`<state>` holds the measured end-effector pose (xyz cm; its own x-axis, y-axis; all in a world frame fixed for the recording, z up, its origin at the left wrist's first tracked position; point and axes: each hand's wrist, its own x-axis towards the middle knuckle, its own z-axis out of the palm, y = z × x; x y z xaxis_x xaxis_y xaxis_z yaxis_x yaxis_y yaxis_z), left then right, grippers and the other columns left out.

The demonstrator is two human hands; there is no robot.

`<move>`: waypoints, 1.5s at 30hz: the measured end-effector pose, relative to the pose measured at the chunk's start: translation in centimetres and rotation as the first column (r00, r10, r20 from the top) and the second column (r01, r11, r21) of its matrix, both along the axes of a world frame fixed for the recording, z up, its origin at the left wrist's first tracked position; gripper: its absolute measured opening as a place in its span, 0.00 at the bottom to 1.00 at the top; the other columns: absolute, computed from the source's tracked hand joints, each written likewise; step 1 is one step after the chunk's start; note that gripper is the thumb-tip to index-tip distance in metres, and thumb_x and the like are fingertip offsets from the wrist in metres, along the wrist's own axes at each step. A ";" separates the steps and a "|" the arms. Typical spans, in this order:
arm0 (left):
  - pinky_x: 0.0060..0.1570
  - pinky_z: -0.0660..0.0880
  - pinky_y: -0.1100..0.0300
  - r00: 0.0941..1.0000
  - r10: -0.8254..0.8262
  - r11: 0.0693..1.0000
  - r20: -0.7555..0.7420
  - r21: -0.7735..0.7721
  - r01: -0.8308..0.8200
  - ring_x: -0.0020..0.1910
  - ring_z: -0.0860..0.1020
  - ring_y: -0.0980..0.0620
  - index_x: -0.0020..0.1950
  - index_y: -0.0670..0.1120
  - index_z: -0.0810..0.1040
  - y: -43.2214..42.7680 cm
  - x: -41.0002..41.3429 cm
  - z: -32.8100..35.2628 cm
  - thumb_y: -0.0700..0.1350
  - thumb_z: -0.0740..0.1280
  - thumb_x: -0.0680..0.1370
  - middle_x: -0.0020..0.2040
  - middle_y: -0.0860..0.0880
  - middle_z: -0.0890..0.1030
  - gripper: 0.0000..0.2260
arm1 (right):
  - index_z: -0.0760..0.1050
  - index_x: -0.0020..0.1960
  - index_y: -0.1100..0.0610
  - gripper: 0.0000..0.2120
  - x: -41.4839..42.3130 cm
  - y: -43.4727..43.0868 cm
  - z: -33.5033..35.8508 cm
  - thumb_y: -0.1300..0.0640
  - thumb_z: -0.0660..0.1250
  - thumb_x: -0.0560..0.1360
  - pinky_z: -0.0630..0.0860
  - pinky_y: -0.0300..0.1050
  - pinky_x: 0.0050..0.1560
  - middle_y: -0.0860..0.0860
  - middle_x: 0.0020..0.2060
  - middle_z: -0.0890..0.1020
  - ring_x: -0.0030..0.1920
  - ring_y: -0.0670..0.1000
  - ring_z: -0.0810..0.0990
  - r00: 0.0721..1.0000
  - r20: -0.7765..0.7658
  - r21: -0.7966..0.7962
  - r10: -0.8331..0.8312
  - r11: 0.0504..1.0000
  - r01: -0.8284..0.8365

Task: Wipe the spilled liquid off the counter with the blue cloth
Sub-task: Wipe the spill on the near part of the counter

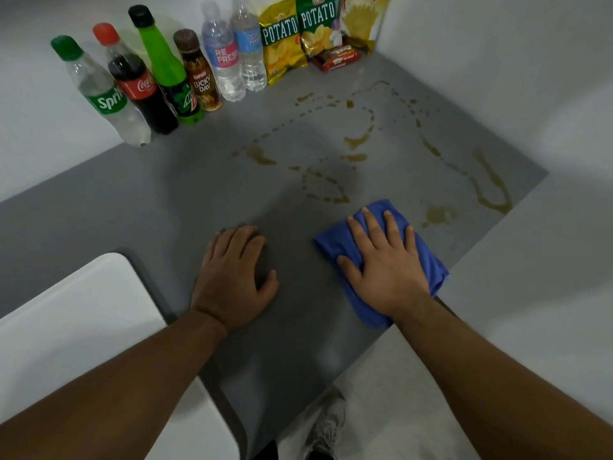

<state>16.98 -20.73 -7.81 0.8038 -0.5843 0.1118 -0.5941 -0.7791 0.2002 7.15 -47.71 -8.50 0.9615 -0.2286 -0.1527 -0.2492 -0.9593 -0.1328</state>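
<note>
At the far left stand 6 bottles in a row: Sprite point(99, 94), Coca-Cola point(137, 84), Mountain Dew point(166, 68), Lucky Day coffee point(199, 74) and 2 water bottles point(224, 58). Right of them lean 3 chip bags point(280, 38), a small red snack pack point(338, 58) lying before them. A white chair point(76, 327) sits near left.

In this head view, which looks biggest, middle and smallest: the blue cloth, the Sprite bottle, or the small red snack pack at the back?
1. Blue cloth, though it lies nearest the camera and the right hand covers part of it.
2. Sprite bottle, close behind in apparent size.
3. Red snack pack, clearly smallest, though farthest away.
</note>
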 end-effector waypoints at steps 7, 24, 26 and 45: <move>0.69 0.71 0.44 1.000 0.029 0.996 -0.009 -0.080 -0.029 0.67 0.74 0.40 0.67 0.43 0.76 -4.6 1.4 1.1 0.56 0.64 0.76 0.69 0.43 0.76 0.24 | 0.52 0.85 0.44 0.38 -3.0 2.4 -0.6 0.27 0.48 0.81 0.47 0.68 0.81 0.47 0.85 0.53 0.85 0.56 0.43 0.963 0.080 0.068 0.258 0.962 -0.263; 0.71 0.69 0.42 0.995 0.057 0.996 -0.087 -0.060 -0.062 0.70 0.72 0.41 0.68 0.45 0.76 -5.2 1.9 0.2 0.55 0.64 0.76 0.71 0.45 0.75 0.24 | 0.50 0.85 0.43 0.41 -0.3 -0.1 -0.8 0.24 0.49 0.79 0.46 0.67 0.82 0.46 0.85 0.51 0.85 0.55 0.42 0.959 0.110 0.075 0.260 0.960 -0.268; 0.70 0.70 0.42 0.995 0.050 0.996 -0.082 -0.068 -0.056 0.69 0.73 0.40 0.67 0.44 0.77 -5.3 2.0 0.2 0.55 0.65 0.75 0.70 0.44 0.76 0.23 | 0.49 0.85 0.41 0.41 -0.5 -1.9 -0.8 0.22 0.50 0.78 0.48 0.68 0.81 0.45 0.85 0.51 0.85 0.55 0.43 0.964 0.107 0.060 0.243 0.966 -0.251; 0.74 0.67 0.40 0.998 0.039 0.991 -0.043 -0.125 -0.044 0.70 0.73 0.39 0.66 0.44 0.77 -5.1 1.8 -0.5 0.51 0.65 0.75 0.70 0.43 0.76 0.22 | 0.45 0.85 0.40 0.41 3.8 -3.9 -0.2 0.22 0.45 0.78 0.47 0.68 0.81 0.44 0.85 0.48 0.85 0.53 0.42 0.998 0.025 -0.004 0.062 0.998 -0.062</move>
